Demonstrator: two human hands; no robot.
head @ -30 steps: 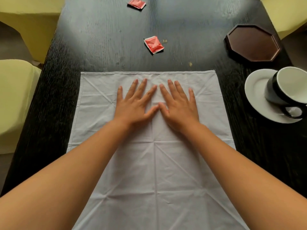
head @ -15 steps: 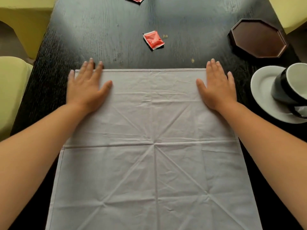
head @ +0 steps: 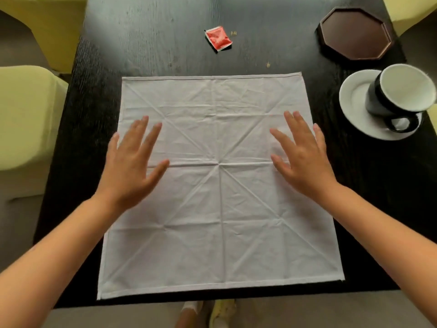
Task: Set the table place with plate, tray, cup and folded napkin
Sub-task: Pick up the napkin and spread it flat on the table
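White napkin (head: 220,185) spread flat, left hand (head: 128,166) and right hand (head: 301,159) over its sides

Materials/finish: cloth, wood, ceramic, foil.
Napkin (head: 222,185): white woven cloth, matt, creased w/ fold lines, hemmed edge. Counter (head: 165,20): black wood, visible grain, semi-gloss. Cup (head: 399,93) & plate (head: 354,98): glazed ceramic, glossy. Tray (head: 356,34): dark brown, smooth, satin. Red packet (head: 218,39): shiny.

Bare table (head: 142,43) beyond the napkin (head: 220,209); only a red sachet (head: 218,39) intrudes.
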